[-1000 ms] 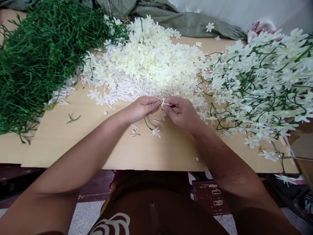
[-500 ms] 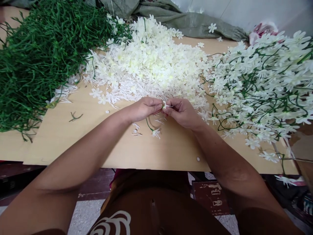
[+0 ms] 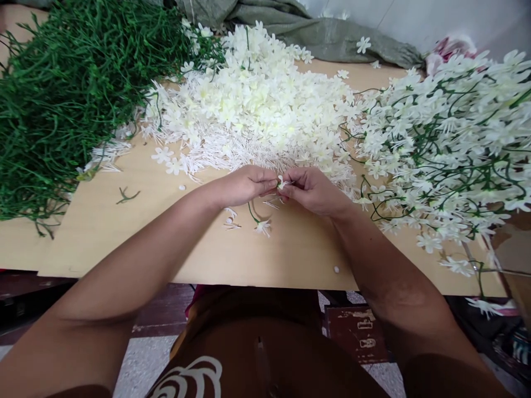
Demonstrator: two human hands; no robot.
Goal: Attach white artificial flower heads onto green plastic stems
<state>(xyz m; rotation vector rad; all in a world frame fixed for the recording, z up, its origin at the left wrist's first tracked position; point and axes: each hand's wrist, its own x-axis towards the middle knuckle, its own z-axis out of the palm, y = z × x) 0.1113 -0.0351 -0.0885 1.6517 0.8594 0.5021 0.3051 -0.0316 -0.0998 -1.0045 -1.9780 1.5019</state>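
Observation:
My left hand [image 3: 253, 185] is closed in a pinch at the middle of the table, on a green artificial flower stem mostly hidden by the fingers. Below that hand, a curved green piece ends in a white bloom [image 3: 262, 227] over the tabletop. Between both sets of fingertips sits a small white artificial flower [image 3: 281, 183]. My right hand [image 3: 310, 189] pinches that flower from the other side, its fingertips nearly meeting the left ones. Just beyond the hands lie a heap of loose white petals [image 3: 265, 99] and many thin white stamens [image 3: 232, 152].
A large pile of green stems [image 3: 83, 83] covers the left side. Stemmed white flowers [image 3: 452, 138] are heaped at the right, some overhanging the table edge. Grey-green cloth [image 3: 332, 38] lies along the back. A loose stem piece [image 3: 128, 195] rests on the wooden tabletop [image 3: 124, 237].
Both hands stay together in nearly the same place. The small white flower between the fingertips has shifted slightly and shows at a different angle.

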